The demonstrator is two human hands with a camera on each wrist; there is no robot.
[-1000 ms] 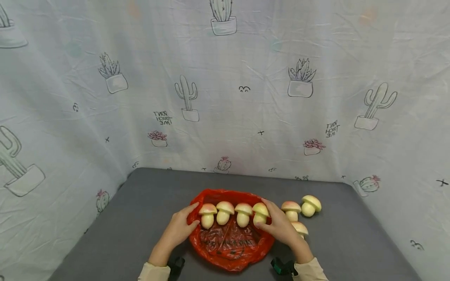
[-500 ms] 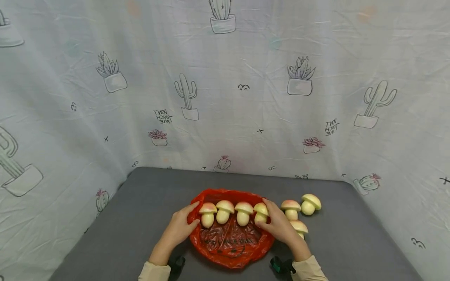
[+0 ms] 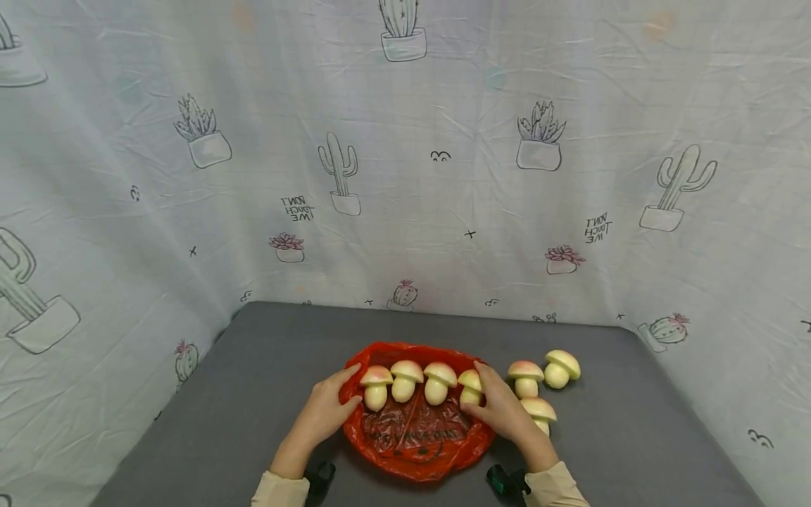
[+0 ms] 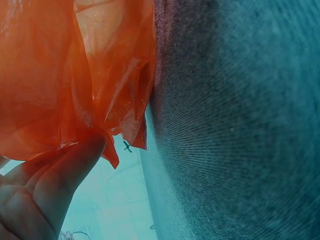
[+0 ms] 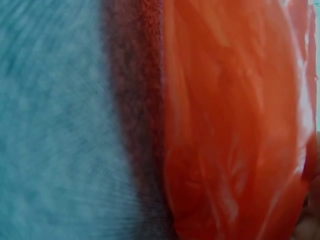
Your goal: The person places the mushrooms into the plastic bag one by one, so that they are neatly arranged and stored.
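A red plastic bag (image 3: 415,470) lies spread open on the grey table, its rim rolled into a loose ring. Along its far side stand several pale yellow mushrooms (image 3: 405,380) with pinkish caps. My left hand (image 3: 322,408) grips the bag's left rim, thumb inside and fingers outside. On the opposite side my right hand (image 3: 507,412) holds the right rim, its thumb beside the rightmost mushroom (image 3: 470,384) and partly covering it. The left wrist view shows the fingers (image 4: 75,170) against the bag's thin folds (image 4: 45,85). In the right wrist view the bag wall (image 5: 225,125) hides most of that hand.
Right of the bag, three more mushrooms (image 3: 562,369) lie on the grey table (image 3: 285,338), one of them close behind my right hand. A white curtain (image 3: 443,232) printed with cacti hangs around the table's back and sides.
The bag's near rim has drawn slightly away from me. My right hand has shifted a little and covers more of the rightmost mushroom. The left hand keeps its hold.
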